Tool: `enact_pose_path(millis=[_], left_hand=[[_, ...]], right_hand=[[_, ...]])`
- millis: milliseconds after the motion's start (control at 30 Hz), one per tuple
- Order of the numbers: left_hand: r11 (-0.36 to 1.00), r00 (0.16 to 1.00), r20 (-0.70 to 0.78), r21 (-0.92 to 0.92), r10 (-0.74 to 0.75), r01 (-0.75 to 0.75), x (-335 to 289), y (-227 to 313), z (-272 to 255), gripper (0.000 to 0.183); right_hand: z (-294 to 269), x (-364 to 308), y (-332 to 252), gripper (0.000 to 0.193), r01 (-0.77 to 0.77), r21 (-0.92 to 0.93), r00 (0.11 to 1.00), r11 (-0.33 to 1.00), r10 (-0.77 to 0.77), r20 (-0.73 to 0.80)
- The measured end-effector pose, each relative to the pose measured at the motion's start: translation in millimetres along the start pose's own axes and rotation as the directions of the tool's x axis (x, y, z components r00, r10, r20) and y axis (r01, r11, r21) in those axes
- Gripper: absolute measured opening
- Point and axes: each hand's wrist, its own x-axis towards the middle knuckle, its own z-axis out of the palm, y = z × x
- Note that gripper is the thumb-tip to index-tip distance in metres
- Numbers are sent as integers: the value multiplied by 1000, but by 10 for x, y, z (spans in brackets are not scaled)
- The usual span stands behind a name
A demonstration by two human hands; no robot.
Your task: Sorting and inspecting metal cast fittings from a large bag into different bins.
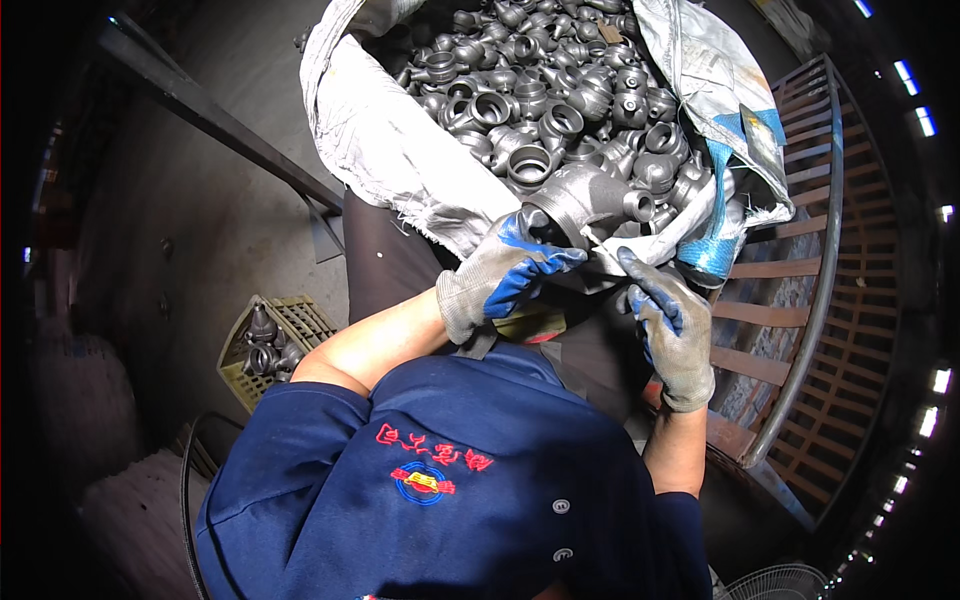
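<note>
At the near edge of a big white woven sack (400, 150), a large grey metal pipe casting (588, 200) rests tilted, with a ribbed collar and a small side opening. My left hand (505, 272), in a grey glove with blue-coated palm, grips the collar from the left, its thumb pointing right. In a matching glove, my right hand (670, 325) is to the right, below the casting, with fingers curled and the forefinger reaching toward it. A thin pale strip shows between that finger and the casting; what the right hand holds is mostly hidden.
Many similar grey castings (530, 165) fill the sack. A blue strap (712, 235) hangs at its right side, beside a slatted metal rack (770, 320). On the floor at left stands a yellowish crate (235, 375) with several castings. A dark metal bar (225, 120) slants across the upper left.
</note>
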Motion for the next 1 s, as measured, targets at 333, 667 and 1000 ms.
enact_pose_path(millis=[333, 667, 1000], left_hand=[[995, 997, -13, -58, 75, -75, 61, -36, 6, 20], [983, 997, -26, 174, 67, -62, 13, -31, 32, 22], [991, 994, 30, 84, 102, -104, 24, 29, 117, 27]], right_hand=[[-24, 8, 26, 33, 98, -119, 995, 988, -99, -1], [-44, -8, -39, 33, -36, -129, 999, 991, 37, 7], [-70, 52, -6, 41, 129, -294, 991, 947, -136, -3]])
